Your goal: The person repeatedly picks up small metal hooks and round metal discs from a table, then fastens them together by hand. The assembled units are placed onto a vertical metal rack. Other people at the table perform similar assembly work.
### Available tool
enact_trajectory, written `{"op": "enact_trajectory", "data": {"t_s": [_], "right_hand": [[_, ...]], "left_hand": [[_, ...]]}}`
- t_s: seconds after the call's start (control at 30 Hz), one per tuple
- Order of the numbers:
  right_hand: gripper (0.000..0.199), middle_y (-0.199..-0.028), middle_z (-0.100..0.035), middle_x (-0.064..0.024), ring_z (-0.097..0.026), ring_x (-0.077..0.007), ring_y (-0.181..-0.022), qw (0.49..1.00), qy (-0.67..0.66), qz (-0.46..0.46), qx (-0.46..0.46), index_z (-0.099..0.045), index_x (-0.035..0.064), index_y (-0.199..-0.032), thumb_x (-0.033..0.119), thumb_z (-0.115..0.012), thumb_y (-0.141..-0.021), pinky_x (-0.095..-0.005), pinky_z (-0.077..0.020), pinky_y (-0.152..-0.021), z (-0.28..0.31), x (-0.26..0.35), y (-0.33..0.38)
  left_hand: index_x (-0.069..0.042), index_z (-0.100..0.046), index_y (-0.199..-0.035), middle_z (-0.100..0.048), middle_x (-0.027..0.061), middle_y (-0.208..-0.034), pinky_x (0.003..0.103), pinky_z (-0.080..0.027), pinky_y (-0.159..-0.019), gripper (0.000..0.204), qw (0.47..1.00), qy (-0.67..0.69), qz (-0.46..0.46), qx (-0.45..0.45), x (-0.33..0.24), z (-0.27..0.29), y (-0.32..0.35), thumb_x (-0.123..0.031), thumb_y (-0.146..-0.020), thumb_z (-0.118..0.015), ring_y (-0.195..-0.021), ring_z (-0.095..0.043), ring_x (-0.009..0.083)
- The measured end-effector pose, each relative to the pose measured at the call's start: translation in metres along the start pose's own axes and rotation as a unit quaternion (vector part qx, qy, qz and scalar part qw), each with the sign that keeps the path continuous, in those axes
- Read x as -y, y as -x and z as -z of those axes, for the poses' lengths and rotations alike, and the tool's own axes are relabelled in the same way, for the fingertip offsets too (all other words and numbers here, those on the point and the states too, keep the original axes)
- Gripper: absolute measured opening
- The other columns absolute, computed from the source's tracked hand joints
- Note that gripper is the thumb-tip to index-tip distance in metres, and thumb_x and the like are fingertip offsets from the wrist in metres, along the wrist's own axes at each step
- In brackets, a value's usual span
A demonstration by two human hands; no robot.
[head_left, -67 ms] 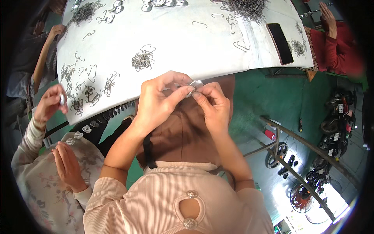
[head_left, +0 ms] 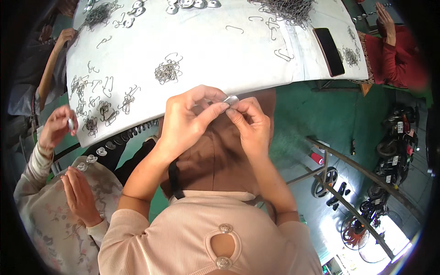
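1. Where the two hands meet just below the table edge, a small shiny silver metal piece (head_left: 231,99) sits pinched between them.
2. Left hand (head_left: 185,121): thumb and forefinger tips closed on the metal piece from the left; other fingers curled in.
3. Right hand (head_left: 250,126): fingertips pressed together against the same piece from the right and below, thumb tucked under.
4. The piece is held over a brown cloth lap (head_left: 215,156), just in front of the near rim of the white-covered work table (head_left: 256,55).
5. On the table, nearest the hands: a small tangled heap of grey bent-wire hooks (head_left: 167,71). More loose wire hooks (head_left: 98,107) are scattered toward the left end.
6. A larger pile of wire hooks (head_left: 286,10) lies at the far edge; a black flat rectangular phone (head_left: 329,50) lies on the right end.
7. A row of rounded silver metal caps (head_left: 185,3) shows along the far rim.
8. Left side: a neighbour in a floral garment, one hand (head_left: 57,126) raised holding a small shiny item, the other hand (head_left: 79,192) low.
9. Far right: a person in a red sleeve (head_left: 394,55) at the table end.
10. Green floor (head_left: 311,119) below; metal frame bars (head_left: 348,183) to the right.
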State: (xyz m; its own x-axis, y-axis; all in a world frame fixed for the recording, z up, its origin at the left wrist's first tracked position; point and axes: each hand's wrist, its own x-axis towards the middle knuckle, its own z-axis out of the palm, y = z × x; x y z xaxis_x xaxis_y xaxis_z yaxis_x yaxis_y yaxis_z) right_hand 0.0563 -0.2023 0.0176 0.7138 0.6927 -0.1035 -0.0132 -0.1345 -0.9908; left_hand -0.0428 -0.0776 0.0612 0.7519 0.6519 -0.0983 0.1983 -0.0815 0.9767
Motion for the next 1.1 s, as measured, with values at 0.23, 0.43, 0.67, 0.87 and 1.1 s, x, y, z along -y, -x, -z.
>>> {"op": "enact_trajectory", "data": {"t_s": [0.23, 0.43, 0.67, 0.87, 1.1], "right_hand": [[0.026, -0.087, -0.062, -0.0021, -0.057, -0.0095, -0.074, 0.992, -0.015, -0.084, 0.089, -0.061, 0.0025, -0.102, 0.008, -0.071, -0.078, -0.0241, -0.0473, -0.068, 0.046, 0.000, -0.044], [0.021, -0.077, -0.064, -0.0064, -0.059, -0.0162, -0.071, 0.906, 0.338, 0.244, 0.078, -0.065, 0.0010, -0.095, 0.019, -0.064, -0.084, -0.0296, -0.0469, -0.066, 0.080, 0.003, -0.235], [0.017, -0.102, -0.065, -0.0150, -0.061, -0.0307, -0.098, 0.747, 0.610, 0.116, 0.238, -0.066, 0.0045, -0.092, 0.018, -0.061, -0.083, -0.0412, -0.0471, -0.084, 0.037, 0.024, -0.302], [0.014, -0.082, -0.065, -0.0112, -0.064, -0.0177, -0.071, 0.904, 0.362, 0.122, 0.192, -0.061, 0.0005, -0.092, 0.011, -0.064, -0.083, -0.0316, -0.0484, -0.062, 0.040, 0.026, -0.225], [0.012, -0.084, -0.063, -0.0055, -0.059, -0.0112, -0.070, 0.981, -0.045, -0.097, 0.161, -0.063, -0.0014, -0.090, 0.008, -0.065, -0.085, -0.0213, -0.0433, -0.057, 0.033, 0.067, -0.077]], "left_hand": [[0.000, -0.067, -0.091, -0.068, 0.0053, -0.080, 0.023, -0.046, -0.056, 0.013, 1.000, -0.007, -0.016, -0.014, 0.011, -0.005, 0.004, -0.004, -0.079, -0.069, -0.060, -0.057, 0.0093], [0.000, -0.066, -0.090, -0.067, 0.0030, -0.082, 0.022, -0.045, -0.062, 0.011, 1.000, -0.001, -0.025, 0.000, 0.007, -0.012, 0.010, -0.002, -0.080, -0.069, -0.066, -0.055, 0.0083], [0.000, -0.067, -0.089, -0.068, 0.0041, -0.083, 0.023, -0.046, -0.067, 0.011, 0.999, -0.006, -0.029, -0.027, -0.001, -0.013, 0.015, -0.003, -0.079, -0.069, -0.069, -0.056, 0.0093], [0.002, -0.067, -0.090, -0.068, 0.0056, -0.086, 0.023, -0.047, -0.068, 0.011, 0.999, 0.010, -0.031, -0.028, 0.011, -0.015, 0.014, -0.002, -0.080, -0.068, -0.073, -0.058, 0.0091], [0.000, -0.067, -0.091, -0.069, 0.0063, -0.082, 0.024, -0.048, -0.063, 0.013, 0.999, -0.007, -0.025, -0.043, 0.013, -0.009, 0.011, -0.004, -0.079, -0.069, -0.068, -0.060, 0.0120]]}}
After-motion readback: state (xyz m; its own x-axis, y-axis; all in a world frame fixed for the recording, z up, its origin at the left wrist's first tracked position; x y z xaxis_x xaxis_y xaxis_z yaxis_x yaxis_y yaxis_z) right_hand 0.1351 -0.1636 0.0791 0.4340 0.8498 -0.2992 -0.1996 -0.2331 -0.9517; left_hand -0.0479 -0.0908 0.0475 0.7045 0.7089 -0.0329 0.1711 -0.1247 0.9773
